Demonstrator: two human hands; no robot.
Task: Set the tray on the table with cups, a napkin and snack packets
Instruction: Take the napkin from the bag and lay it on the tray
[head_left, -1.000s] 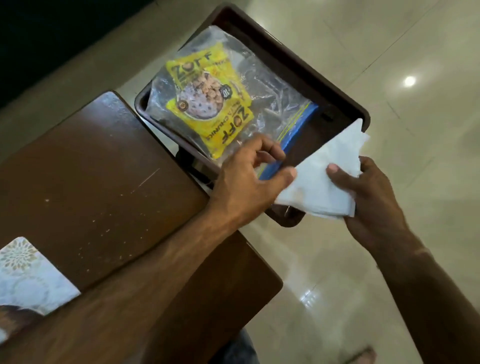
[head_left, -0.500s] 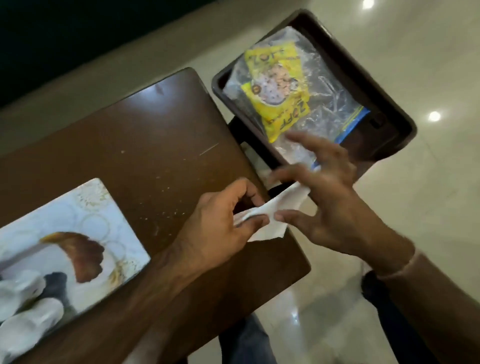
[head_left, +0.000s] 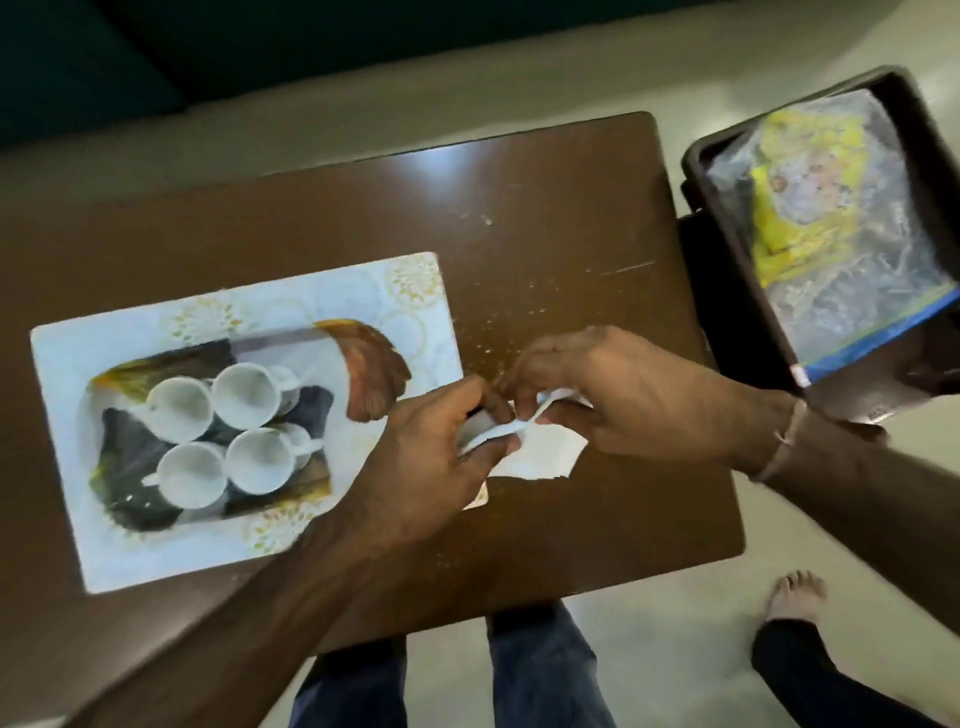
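Observation:
A white printed tray (head_left: 156, 530) lies on the brown table (head_left: 545, 218) at the left, with several white cups (head_left: 241, 395) standing close together in its middle. Just right of the tray, above the table, my left hand (head_left: 426, 457) and my right hand (head_left: 623, 395) both pinch a white napkin (head_left: 540, 449), which is partly twisted between the fingers. A yellow snack packet (head_left: 795, 208) lies under a clear bag with a blue strip (head_left: 872, 296) inside a dark brown tray (head_left: 727, 218) to the right of the table.
The dark tray sits beyond the table's right edge, over the pale tiled floor (head_left: 675, 649). My legs in jeans (head_left: 540, 670) stand at the table's near edge, and another person's bare foot (head_left: 795, 597) is at lower right. A dark wall runs along the top.
The view has swung left, bringing the white tray with cups fully into sight. Both hands carried the napkin from beside the dark tray to over the table next to the white tray.

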